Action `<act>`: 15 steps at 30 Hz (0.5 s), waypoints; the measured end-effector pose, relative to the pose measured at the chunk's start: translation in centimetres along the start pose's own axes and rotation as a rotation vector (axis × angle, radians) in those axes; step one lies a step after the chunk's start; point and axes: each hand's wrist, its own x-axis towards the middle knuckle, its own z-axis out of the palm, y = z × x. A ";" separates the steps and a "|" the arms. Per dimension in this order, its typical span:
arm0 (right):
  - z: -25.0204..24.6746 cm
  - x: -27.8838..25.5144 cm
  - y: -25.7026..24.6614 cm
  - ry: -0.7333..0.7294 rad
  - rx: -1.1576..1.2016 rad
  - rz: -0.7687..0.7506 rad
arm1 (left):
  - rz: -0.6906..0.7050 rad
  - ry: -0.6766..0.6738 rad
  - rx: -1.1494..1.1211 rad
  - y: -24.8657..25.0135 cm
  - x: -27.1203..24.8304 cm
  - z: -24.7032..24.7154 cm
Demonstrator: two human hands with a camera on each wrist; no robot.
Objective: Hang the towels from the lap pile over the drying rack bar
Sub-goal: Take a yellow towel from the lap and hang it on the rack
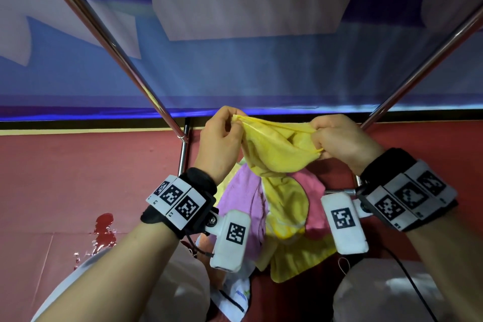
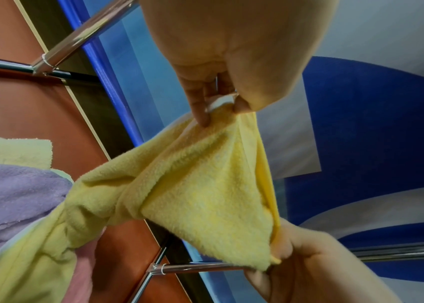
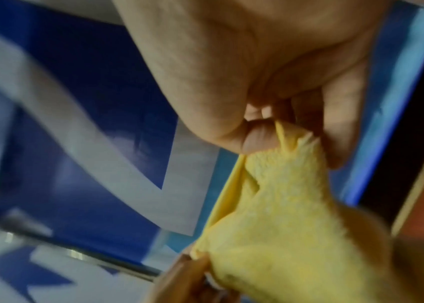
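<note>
Yellow towel (image 1: 277, 149) stretched between left hand (image 1: 222, 136) and right hand (image 1: 342, 141), edge pinched in curled fingers of each, rest trailing down toward lap pile (image 1: 264, 217) below both wrists.

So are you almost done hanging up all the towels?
Not nearly. No towel is seen on the rack bars yet. The left hand and right hand each pinch an edge of a yellow towel, stretching it open. A purple towel, a pink towel and more yellow cloth are on the lap, not yet hung.
</note>
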 end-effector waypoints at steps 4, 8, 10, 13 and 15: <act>-0.7 -0.3 -0.1 0.042 -0.118 -0.014 | -0.013 0.031 0.029 -0.2 -0.1 0.1; -1.1 -0.8 -0.7 -0.159 0.101 0.061 | -0.055 0.047 0.033 -0.5 0.2 -0.2; -1.6 -0.8 -0.8 -0.178 0.141 -0.045 | -0.062 0.054 0.025 -0.5 0.4 -0.3; -2.0 -0.3 -0.4 -0.139 0.024 -0.243 | -0.091 0.080 0.001 -0.6 0.6 -0.4; -1.8 0.0 0.1 -0.180 -0.034 -0.278 | -0.133 0.101 -0.022 -0.8 0.8 -0.5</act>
